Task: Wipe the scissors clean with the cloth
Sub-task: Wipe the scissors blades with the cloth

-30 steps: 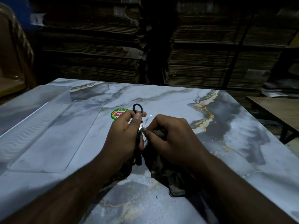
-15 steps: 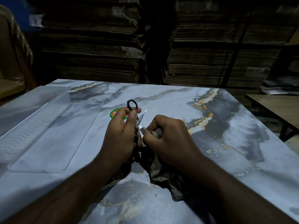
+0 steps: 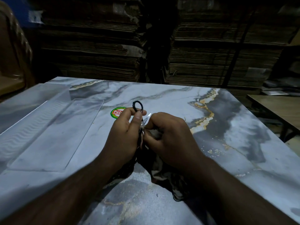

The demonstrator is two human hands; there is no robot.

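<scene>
Small scissors (image 3: 138, 106) with black ring handles are held above the marble table (image 3: 227, 127). My left hand (image 3: 125, 135) grips them below the upper ring, thumb along the handle. One shiny blade tip (image 3: 148, 116) pokes out between the two hands. My right hand (image 3: 170, 138) pinches a dark brownish cloth (image 3: 164, 169) against the blade near the pivot. The rest of the cloth hangs down onto the table under my right wrist. The lower handle and most of the blades are hidden by my fingers.
A clear plastic tray (image 3: 48, 135) lies on the table's left side. A round green and red sticker (image 3: 117, 112) sits just behind my left hand. Stacks of flattened cardboard (image 3: 211, 54) rise behind the table. A wooden table (image 3: 279, 108) stands at the right.
Both hands and the scissors have shifted slightly left and away from me. The right hand's cloth stays pressed at the blade near the pivot.
</scene>
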